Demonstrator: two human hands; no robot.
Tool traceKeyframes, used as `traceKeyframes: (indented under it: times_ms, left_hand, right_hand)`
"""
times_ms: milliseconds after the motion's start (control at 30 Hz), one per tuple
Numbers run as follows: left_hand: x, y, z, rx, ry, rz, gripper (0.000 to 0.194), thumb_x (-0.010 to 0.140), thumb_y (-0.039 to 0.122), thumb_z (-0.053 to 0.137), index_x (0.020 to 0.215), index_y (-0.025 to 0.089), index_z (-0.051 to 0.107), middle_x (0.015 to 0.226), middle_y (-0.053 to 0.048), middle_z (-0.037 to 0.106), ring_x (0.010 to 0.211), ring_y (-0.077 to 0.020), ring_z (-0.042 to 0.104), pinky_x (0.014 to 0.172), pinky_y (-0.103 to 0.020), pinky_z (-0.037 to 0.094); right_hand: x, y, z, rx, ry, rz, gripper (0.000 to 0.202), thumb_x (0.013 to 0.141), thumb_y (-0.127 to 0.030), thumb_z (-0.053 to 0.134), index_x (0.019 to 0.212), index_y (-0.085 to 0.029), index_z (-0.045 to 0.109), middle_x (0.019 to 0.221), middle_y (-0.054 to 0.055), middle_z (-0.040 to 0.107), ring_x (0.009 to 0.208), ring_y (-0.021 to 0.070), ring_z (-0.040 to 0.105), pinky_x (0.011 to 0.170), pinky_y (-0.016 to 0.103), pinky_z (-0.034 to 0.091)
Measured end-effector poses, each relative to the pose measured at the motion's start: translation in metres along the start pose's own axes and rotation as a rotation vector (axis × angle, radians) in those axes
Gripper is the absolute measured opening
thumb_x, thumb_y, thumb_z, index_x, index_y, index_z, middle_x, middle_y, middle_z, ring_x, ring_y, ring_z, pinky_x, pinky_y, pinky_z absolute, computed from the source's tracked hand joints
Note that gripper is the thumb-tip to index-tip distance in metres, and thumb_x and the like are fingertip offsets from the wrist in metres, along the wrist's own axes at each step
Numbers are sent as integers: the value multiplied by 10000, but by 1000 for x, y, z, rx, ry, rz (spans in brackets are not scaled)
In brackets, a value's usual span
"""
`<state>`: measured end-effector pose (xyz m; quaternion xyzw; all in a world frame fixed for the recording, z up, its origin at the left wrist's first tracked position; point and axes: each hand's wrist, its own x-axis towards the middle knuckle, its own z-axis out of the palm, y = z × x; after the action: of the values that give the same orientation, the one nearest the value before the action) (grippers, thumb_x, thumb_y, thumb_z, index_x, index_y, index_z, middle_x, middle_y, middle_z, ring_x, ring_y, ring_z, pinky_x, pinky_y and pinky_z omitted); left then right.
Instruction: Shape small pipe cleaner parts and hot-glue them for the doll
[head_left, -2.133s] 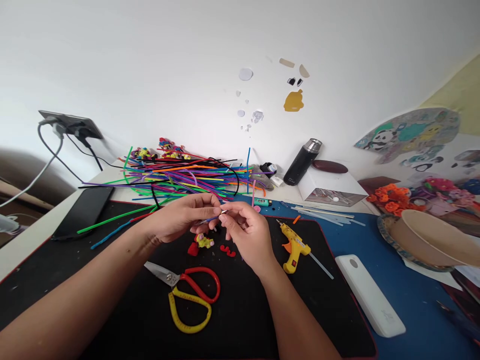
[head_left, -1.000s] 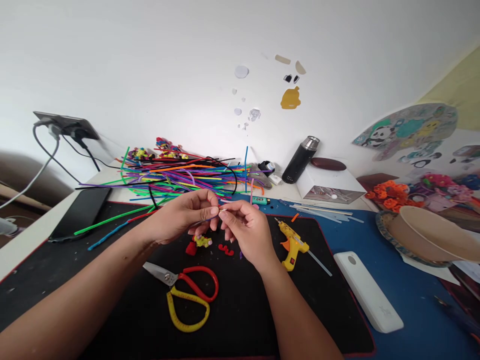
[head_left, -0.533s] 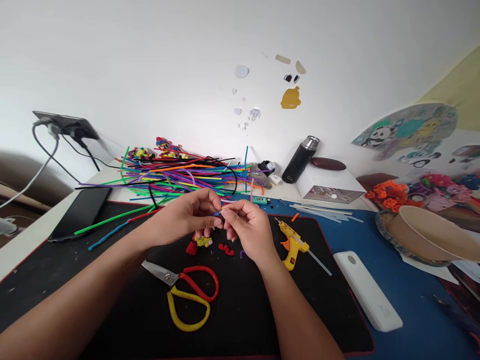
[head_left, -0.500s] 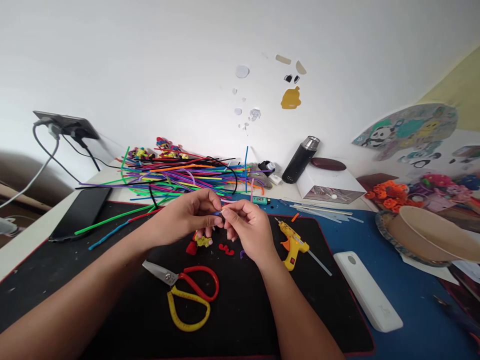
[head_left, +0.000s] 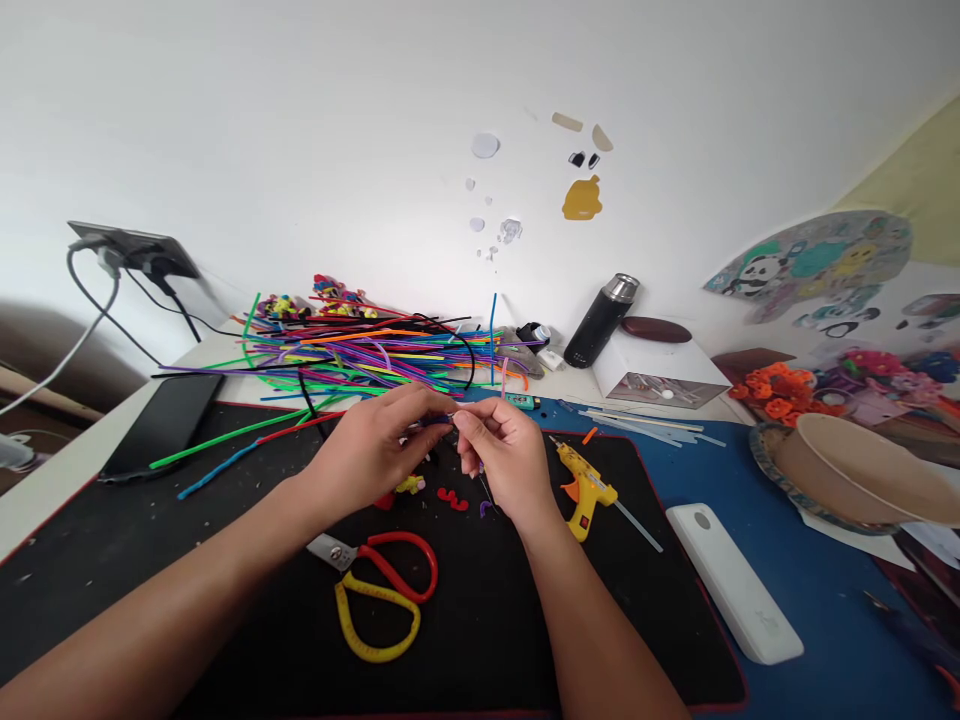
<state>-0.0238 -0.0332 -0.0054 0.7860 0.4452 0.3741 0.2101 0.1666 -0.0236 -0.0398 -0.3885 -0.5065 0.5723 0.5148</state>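
Observation:
My left hand (head_left: 382, 438) and my right hand (head_left: 501, 450) meet above the black mat (head_left: 480, 620). The fingers of both are pinched together on a small dark piece, mostly hidden between the fingertips. A thin wire-like strand hangs below my right hand. Partly behind my left hand lies a yellow fuzzy piece (head_left: 412, 485), with a bit of red beside it. Nearer my right hand are a curled red piece (head_left: 453, 499) and a small purple piece (head_left: 485, 509). Scissors with red and yellow handles (head_left: 379, 590) lie in front, their blades partly covered by my left forearm.
Many coloured pipe cleaners (head_left: 360, 350) are heaped at the back. A yellow glue gun (head_left: 589, 490) rests right of my hands, near a white case (head_left: 735, 580). A black flask (head_left: 602, 322), white box (head_left: 660, 370), phone (head_left: 161, 425) and bowl (head_left: 870, 470) surround the mat.
My left hand has shifted slightly right and rolled over, its forearm now covering the scissor tips. The small piece is more hidden, and a thin strand shows below my right hand.

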Motion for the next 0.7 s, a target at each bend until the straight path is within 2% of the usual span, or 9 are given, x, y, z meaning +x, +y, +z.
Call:
traceKeyframes:
  times_ms: [133,467,700]
  left_hand:
    - [-2,-4,5,31,-2,62,225,1052,324,602,1132,223,786,1044,-99,820,900,-228,752,826,-322,550]
    - [-2,-2,6,-3,14,-36,228,1027,382,636,1090,239,802,1008,-74,846,872,-229,760,783,-300,548]
    - [-4,-8,9,37,93,-21,214,1022,354,646,1099,233,805,1032,-88,835,902,-234,765,782,-296,547]
  right_hand:
    - [0,0,0,-7,8,-5,396,874,-568,841,866,-203,688,600,-53,624,428,95,547,425,218,437]
    - [1,7,4,-23,32,-17,390,883,-573,821,914,-204,697,634,-45,639,443,100,557,421,223,432]
    - [2,8,3,24,-24,7,375,876,-542,837,992,-211,703,665,-45,665,457,105,584,430,219,434]
